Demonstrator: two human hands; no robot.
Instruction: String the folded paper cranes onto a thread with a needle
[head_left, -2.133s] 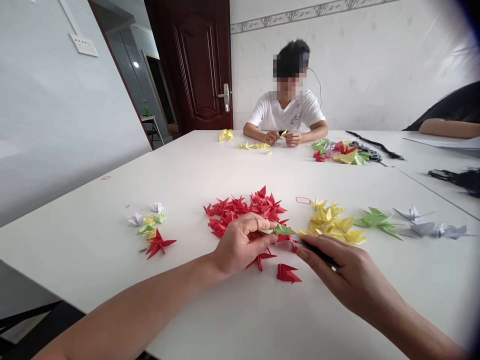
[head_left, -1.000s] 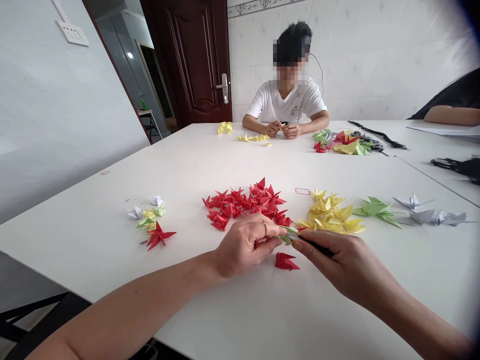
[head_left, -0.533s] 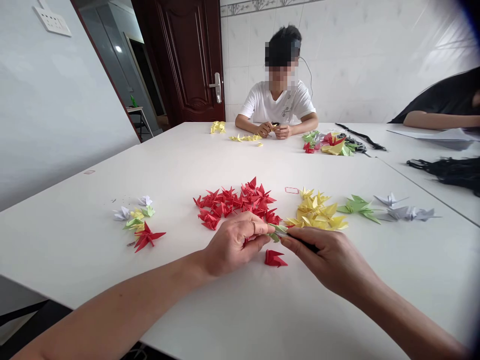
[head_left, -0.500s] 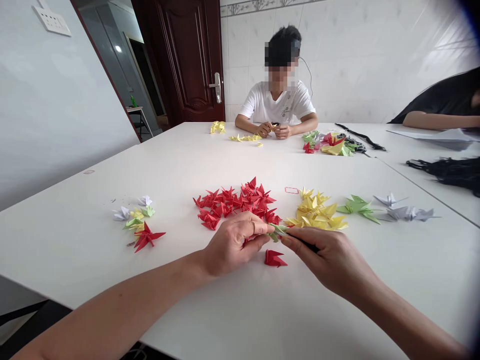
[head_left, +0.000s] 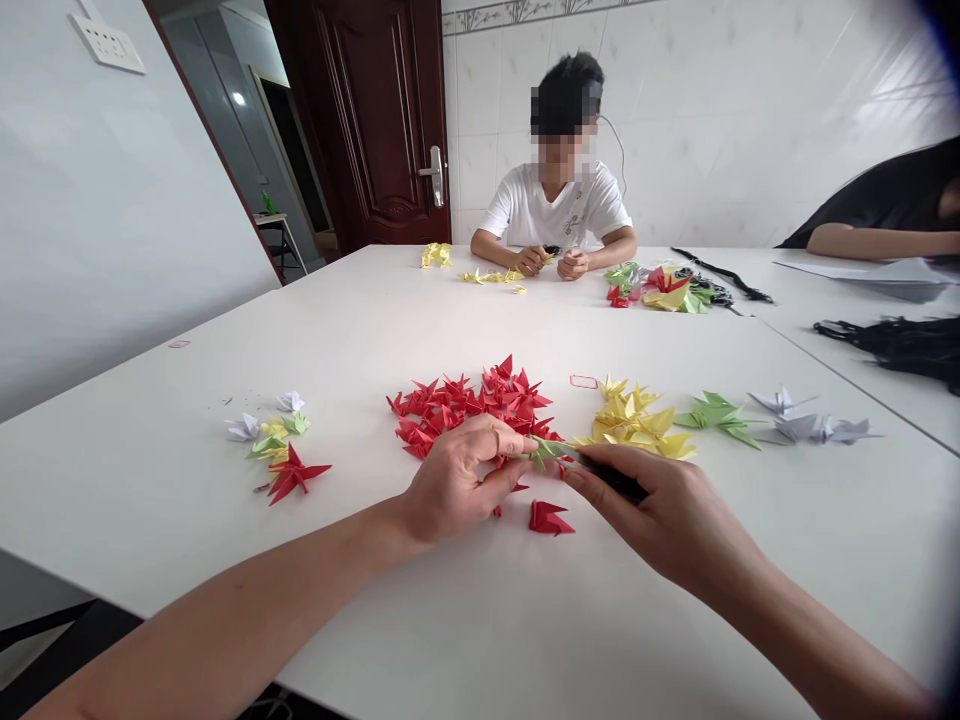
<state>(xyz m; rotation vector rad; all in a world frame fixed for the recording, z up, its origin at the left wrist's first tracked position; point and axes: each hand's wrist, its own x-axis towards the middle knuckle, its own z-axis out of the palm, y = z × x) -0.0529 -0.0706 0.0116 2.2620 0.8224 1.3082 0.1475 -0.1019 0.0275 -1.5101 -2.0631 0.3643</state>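
Note:
My left hand [head_left: 459, 482] pinches a small green folded-paper crane [head_left: 546, 453] between thumb and fingers, above the table. In my right hand [head_left: 671, 500] is a slim black-handled tool [head_left: 616, 480] with a pale, metal-looking tip; its exact kind is unclear. The tip meets the right side of the green crane. Behind my left hand lies a pile of red paper cranes [head_left: 472, 400], partly covered by the hand. A single red crane [head_left: 550, 518] rests on the table below the two hands. Yellow paper cranes [head_left: 630, 420] are heaped just behind my right hand.
Green [head_left: 716, 415] and grey-white cranes [head_left: 817, 427] lie to the right, a small mixed group [head_left: 279, 437] to the left. Across the white table [head_left: 337, 330] a person [head_left: 555, 205] handles yellow paper pieces. Black cords [head_left: 900, 345] lie at far right, near another person's arm [head_left: 877, 240].
The green crane and my left fingers have shifted slightly left, and more of the black tool shows. Across the table, the other person's hands have moved a little apart.

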